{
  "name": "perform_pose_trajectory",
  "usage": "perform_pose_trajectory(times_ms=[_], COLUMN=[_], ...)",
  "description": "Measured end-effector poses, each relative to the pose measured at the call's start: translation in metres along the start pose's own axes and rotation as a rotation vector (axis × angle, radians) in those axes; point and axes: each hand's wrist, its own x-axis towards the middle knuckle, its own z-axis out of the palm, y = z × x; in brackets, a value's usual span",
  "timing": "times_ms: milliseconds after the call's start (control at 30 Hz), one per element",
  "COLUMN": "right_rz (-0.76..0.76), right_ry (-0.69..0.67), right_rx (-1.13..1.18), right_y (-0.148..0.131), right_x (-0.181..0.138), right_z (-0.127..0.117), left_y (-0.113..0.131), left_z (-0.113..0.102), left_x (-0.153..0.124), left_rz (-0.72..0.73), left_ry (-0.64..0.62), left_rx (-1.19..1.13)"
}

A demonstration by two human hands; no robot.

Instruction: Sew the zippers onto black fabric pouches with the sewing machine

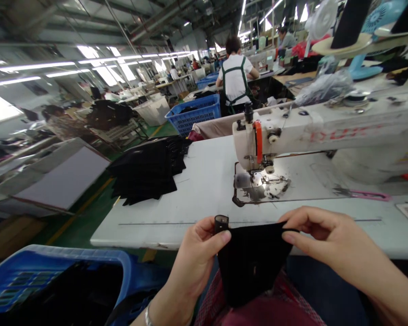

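Both hands pinch matte black cloth at its top corners.
At two o'clock, a white sewing machine bears blurred red lettering.

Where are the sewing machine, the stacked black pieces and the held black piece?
Sewing machine [304, 140], head view: its white arm.
Stacked black pieces [148, 165], head view: the pile's middle.
Held black piece [250, 256], head view: its middle.

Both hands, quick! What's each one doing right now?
Left hand: closed, holding the black cloth piece near a top corner.
Right hand: closed, pinching the same piece at its other top corner.
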Motion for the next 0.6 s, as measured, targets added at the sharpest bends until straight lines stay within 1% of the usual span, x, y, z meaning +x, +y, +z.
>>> perform_pose_trajectory(times_ms=[133, 267, 367, 467, 533, 600], right_rz=[-0.025, -0.051, -0.053, -0.041, -0.037, -0.029], right_ry=[0.083, 0.076, 0.084, 0.101, 0.119, 0.140], right_rx=[0.011, 0.086, 0.102, 0.071, 0.039, 0.003], right_y=[-0.005, -0.008, -0.008, -0.005, -0.002, 0.003], right_x=[0.000, 0.002, 0.002, 0.001, 0.001, 0.001], right_z=[0.006, 0.007, 0.006, 0.005, 0.003, 0.002], left_y=[-0.001, -0.003, -0.005, -0.004, -0.001, 0.002], left_z=[-0.001, -0.005, -0.013, -0.018, -0.019, -0.017], left_x=[0.002, 0.003, 0.006, 0.009, 0.010, 0.009], left_rz=[-0.005, 0.022, 0.079, 0.128, 0.095, 0.043], left_ry=[0.015, 0.029, 0.017, -0.027, -0.082, -0.140], left_rx=[0.023, 0.080, 0.194, 0.329, 0.346, 0.309])
